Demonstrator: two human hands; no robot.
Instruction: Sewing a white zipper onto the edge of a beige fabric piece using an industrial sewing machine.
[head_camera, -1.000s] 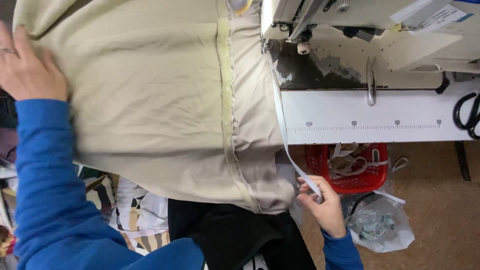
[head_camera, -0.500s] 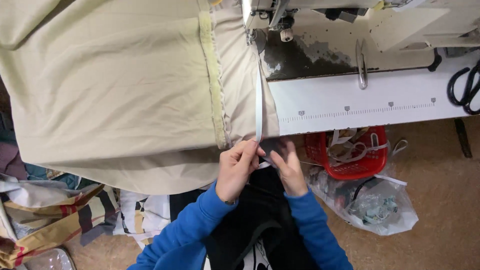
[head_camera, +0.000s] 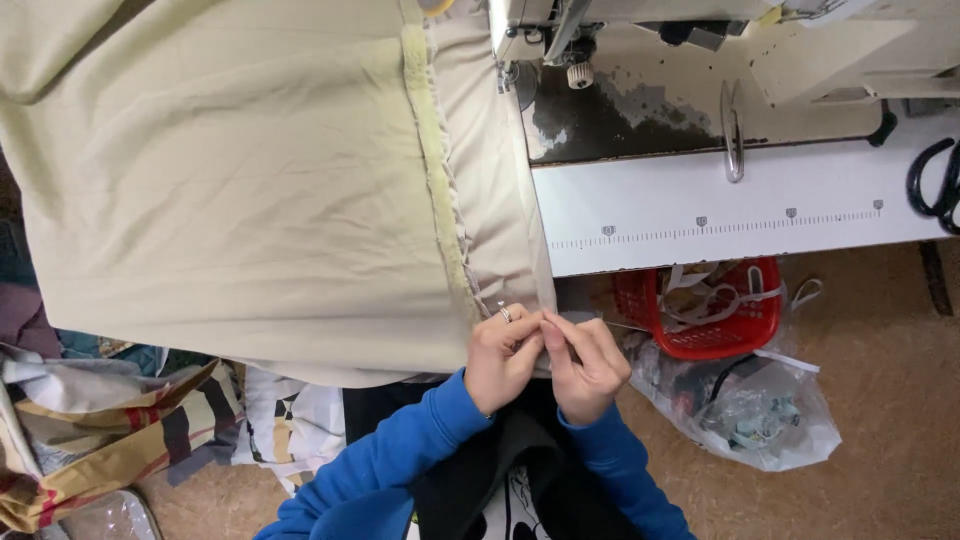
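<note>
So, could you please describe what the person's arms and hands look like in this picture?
Both arms wear long bright blue sleeves with ribbed cuffs at the wrists. The left hand is bare, with a silver ring on one finger. The right hand is bare, no ring visible.

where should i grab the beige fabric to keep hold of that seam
Pinch the beige fabric at its near hem, where the fuzzy seam ends. Come from below, at the edge hanging off the table: it hangs free and is thin enough to pinch. The left hand and right hand meet there.
</note>
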